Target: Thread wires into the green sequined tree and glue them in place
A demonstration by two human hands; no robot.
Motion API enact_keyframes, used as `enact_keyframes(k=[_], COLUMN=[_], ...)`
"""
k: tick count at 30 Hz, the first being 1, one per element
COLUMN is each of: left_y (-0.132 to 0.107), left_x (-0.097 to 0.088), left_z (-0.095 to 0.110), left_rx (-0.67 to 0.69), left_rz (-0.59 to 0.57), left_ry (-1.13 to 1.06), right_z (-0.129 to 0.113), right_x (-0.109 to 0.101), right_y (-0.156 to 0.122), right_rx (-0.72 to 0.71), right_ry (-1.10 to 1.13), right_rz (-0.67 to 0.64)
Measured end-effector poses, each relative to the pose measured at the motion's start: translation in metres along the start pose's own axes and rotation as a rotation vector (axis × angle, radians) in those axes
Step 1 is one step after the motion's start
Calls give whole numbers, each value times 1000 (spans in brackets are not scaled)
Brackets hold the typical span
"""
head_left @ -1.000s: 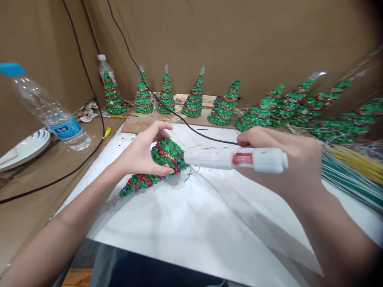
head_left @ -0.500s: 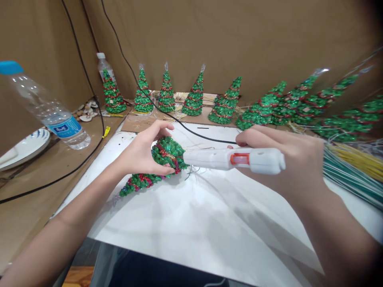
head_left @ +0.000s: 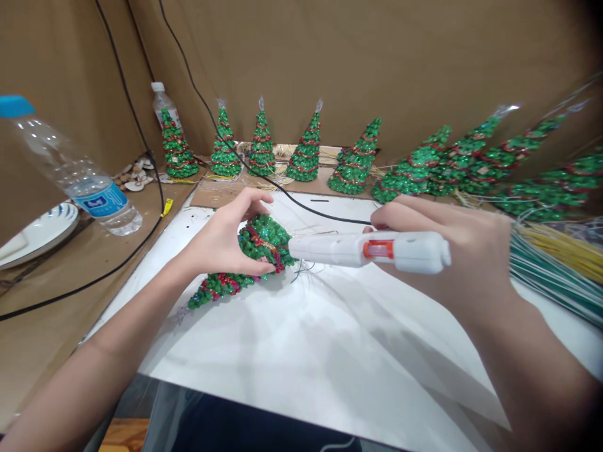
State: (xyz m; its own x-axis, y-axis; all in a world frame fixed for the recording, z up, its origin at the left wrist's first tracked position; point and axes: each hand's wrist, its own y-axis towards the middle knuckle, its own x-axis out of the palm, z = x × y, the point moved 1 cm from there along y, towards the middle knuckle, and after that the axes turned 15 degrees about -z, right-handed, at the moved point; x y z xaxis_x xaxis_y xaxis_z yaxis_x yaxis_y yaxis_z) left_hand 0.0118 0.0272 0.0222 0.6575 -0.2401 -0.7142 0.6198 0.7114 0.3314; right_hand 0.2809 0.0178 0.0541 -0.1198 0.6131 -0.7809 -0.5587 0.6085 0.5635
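A small green Christmas tree with red garland lies tilted on the white board, its tip toward the lower left. My left hand is wrapped around its wide lower part, thumb below and fingers above. In my right hand is a white glue gun with an orange-framed window. The gun's nozzle end meets the base of the tree; the tip itself is hidden. Thin wires stick out near the base.
Finished-looking trees stand in a row along the back. A black cord crosses to the gun. At left are a water bottle and a plate. Green and yellow wire bundles lie at right on the white board.
Almost nothing differs. Both hands keep their hold, and the glue gun stays at the base of the tree with at most a very slight shift.
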Motion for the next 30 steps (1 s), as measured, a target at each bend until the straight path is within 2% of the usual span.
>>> enact_keyframes(k=[4,30], left_y=[0,1], left_x=[0,0], left_z=[0,2], left_rx=[-2,-6], left_rz=[-3,-5], left_ry=[-14,-12], right_z=[-1,2], right_x=[-1,-2], right_y=[0,-2], right_rx=[-112,-113], right_ry=[-82,-74], right_rz=[81,71])
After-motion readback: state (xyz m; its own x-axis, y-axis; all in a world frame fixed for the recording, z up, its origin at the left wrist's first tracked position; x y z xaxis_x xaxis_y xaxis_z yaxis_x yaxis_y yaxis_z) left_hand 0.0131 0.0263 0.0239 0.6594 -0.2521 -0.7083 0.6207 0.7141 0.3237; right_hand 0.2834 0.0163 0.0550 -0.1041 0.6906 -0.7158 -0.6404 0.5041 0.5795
